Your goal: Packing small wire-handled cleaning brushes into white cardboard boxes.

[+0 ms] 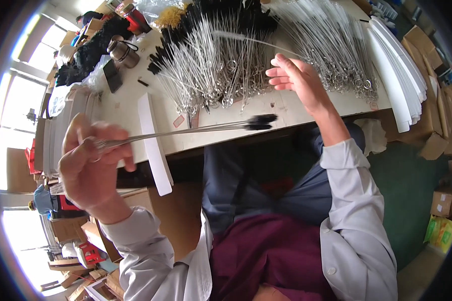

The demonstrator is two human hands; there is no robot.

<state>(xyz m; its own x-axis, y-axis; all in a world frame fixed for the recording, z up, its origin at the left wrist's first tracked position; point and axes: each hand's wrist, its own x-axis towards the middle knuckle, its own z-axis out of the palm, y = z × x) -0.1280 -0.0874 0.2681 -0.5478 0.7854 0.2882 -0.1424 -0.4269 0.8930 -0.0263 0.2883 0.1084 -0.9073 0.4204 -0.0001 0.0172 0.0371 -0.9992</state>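
In my left hand (90,175), thumb and fingers close round the looped wire ends of a few thin wire brushes (186,130). Their black bristle heads (261,122) point right, above the table's front edge. My right hand (301,83) is raised over the table with thumb and fingers apart and nothing visible between them. Just beyond its thumb, a white-bristled brush (236,36) lies across a big heap of black-bristled wire brushes (211,65). To the right of that heap is a second pile of wire brushes (331,50) with pale bristles, ring ends toward me.
A long white card strip (153,145) overhangs the front edge left of centre. White sheets (397,75) are stacked at the right end. A steel flask (123,51), a dark phone-like slab (112,75) and a black pile (93,50) stand left. Cardboard boxes (442,203) surround the table.
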